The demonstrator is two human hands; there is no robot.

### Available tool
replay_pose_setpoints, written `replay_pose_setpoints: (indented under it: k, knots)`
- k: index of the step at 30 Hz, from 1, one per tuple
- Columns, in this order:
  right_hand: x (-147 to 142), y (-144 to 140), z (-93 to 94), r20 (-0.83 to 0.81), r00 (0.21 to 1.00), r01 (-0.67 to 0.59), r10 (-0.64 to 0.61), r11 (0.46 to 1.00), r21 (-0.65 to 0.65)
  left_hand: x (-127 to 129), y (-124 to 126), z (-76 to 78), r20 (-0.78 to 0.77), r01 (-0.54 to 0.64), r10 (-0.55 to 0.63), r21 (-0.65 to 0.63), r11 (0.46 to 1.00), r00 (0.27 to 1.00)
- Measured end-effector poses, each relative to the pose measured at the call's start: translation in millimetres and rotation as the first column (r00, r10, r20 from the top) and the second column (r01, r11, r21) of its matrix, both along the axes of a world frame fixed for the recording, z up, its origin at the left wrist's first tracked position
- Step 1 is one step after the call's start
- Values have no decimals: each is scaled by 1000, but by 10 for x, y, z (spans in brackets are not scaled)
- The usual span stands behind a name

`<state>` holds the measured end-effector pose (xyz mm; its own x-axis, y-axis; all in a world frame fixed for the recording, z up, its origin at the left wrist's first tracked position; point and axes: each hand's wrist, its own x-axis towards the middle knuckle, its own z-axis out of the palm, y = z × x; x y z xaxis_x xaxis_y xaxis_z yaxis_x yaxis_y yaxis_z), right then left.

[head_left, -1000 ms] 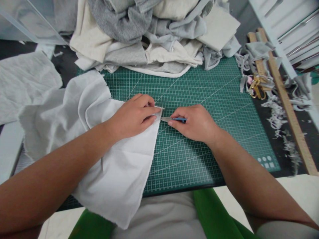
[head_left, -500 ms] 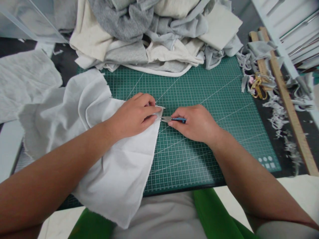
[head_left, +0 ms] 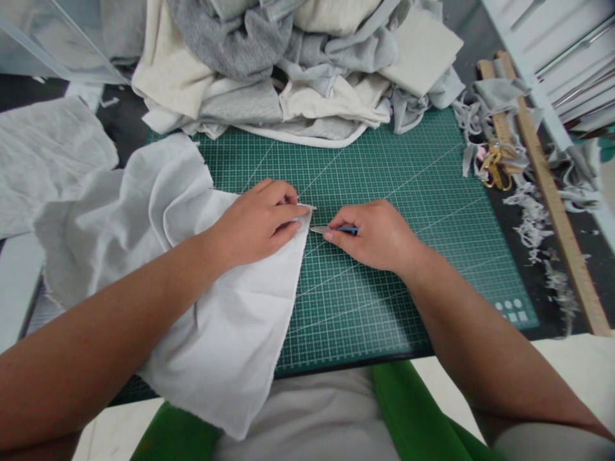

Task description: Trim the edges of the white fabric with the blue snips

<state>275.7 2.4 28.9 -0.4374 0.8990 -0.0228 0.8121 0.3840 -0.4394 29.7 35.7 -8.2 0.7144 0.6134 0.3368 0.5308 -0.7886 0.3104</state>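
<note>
At mid-frame we press our left hand (head_left: 257, 221) flat on a white cloth (head_left: 225, 320), fingers spread over its upper right corner, which lies on the green mat (head_left: 398, 186). The cloth runs from the centre down to the lower left, its bottom edge hanging over the mat's near border, its left part bunched in folds.

Just right of that corner, our right hand (head_left: 379, 234) is closed around blue-handled snips (head_left: 331, 229); the metal tip points left and sits just beside the cloth's edge. We cannot tell whether the blades touch the fabric.

Across the top of the frame a heap (head_left: 298, 64) of grey and cream garments rests on the mat's far edge. A separate grey piece (head_left: 48, 160) lies at upper left. At upper right, a wooden ruler (head_left: 552, 192) runs diagonally, with gold scissors (head_left: 494, 166) and grey scraps (head_left: 533, 218) beside it, off the mat. A clear box (head_left: 43, 45) shows in the upper left corner; its contents are not discernible.
</note>
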Motion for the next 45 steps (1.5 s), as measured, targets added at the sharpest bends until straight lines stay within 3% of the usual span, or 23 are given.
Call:
replay_pose_setpoints:
  k: [37,45]
  knots:
    - [-40,-27,2,114,993,-31,23,997,72,-1,8,-5,3,6,-6,-4,1000,1000]
    - [-22,-10,-15,39,999,6,-7,999,45,-1,11,-3,4,19,-19,20,1000,1000]
